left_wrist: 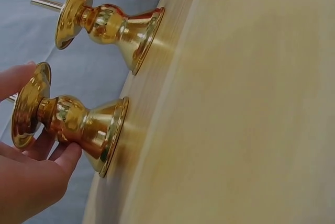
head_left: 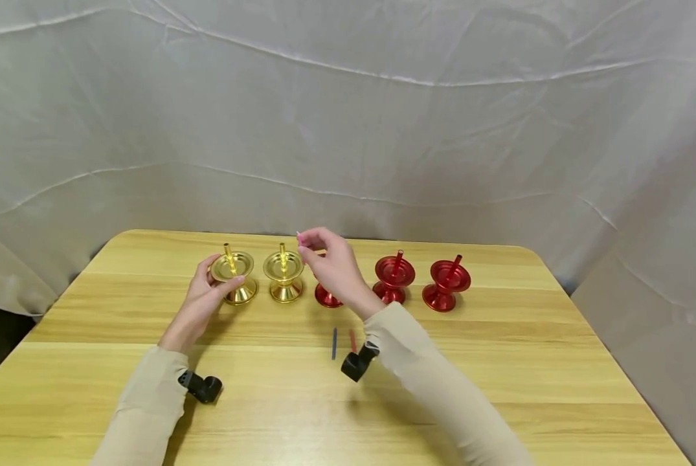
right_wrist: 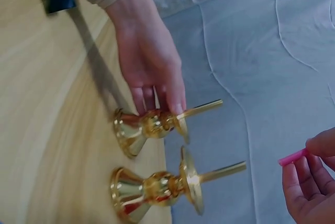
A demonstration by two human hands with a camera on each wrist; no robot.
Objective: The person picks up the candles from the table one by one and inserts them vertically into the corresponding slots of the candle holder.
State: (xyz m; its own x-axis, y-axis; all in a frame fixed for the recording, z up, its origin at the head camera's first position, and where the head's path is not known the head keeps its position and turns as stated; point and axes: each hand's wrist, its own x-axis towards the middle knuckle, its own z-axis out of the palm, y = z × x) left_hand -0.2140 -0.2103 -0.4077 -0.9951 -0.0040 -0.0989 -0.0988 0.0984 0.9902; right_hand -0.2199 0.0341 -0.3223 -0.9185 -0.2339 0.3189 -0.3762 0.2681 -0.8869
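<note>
A: Surface and room?
B: Light wood-grain table (head_left: 266, 414), far corners rounded. I saw pale wrinkled cloth (head_left: 348, 129) behind it and at both sides.
A: Hands?
B: On my feed the person's left hand (head_left: 201, 294) gripped the leftmost gold holder (head_left: 241, 264). Right hand (head_left: 335, 262) pinched a pink stick (right_wrist: 294, 157) in the air, near the second gold holder (head_left: 285, 275) in head view. That hand partly hid a red holder (head_left: 327, 299).
A: View differences?
B: Head alone gave me a blue stick (head_left: 334, 343) and a red stick (head_left: 353, 340) on the table, plus two more red holders (head_left: 391, 281). Right wrist showed the pink stick's length; head caught only its end. Left wrist showed fingers (left_wrist: 70, 156) at the stem (left_wrist: 68, 122), under the dish (left_wrist: 31, 111).
</note>
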